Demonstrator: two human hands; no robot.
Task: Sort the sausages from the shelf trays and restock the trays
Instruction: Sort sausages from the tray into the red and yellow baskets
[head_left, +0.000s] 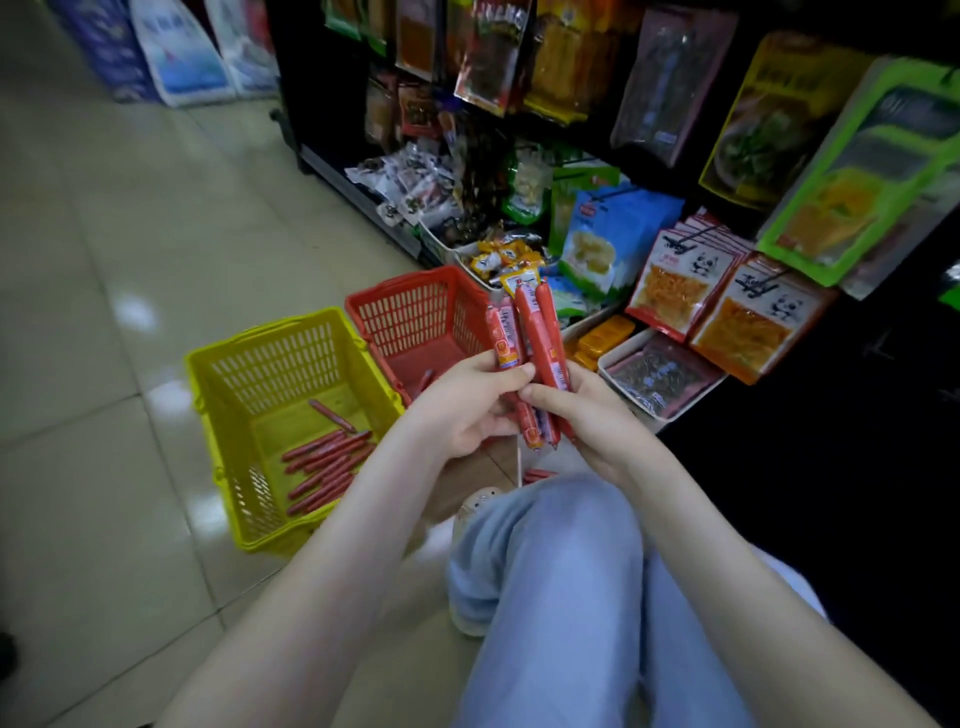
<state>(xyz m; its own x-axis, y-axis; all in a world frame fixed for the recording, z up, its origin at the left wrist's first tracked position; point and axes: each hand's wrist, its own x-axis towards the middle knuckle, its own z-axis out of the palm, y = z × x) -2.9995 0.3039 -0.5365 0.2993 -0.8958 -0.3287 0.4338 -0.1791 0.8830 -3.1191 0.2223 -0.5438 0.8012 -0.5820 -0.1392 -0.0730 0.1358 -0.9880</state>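
plainly both hands are busy with one bunch: the left hand (467, 410) has its fingers curled round the lower part of a handful of sausages (537, 332), thumb pressed across the front, and the right hand (592, 415) closes on the same bunch from the other side, its fingertips meeting the left thumb. the bunch stands nearly upright in front of the red basket (410, 283), tops fanned apart, bottoms poking out below the palms. they look light and fairly stiff, but the plastic skins are glossy and likely slippery, so a single one should come out best pinched near its middle while the other hand squeezes the rest; a loose grip could let several slide out downward. one lone sausage (426, 379) lies in the red basket, and a pile of thinner sausages (327, 462) rests in the bottom of the yellow basket (208, 374) just beside it on the tiles. a few more lie on the floor by the knee. past the baskets the low shelf trays (660, 384) hold snack packets, not yet restocked as far as i can judge
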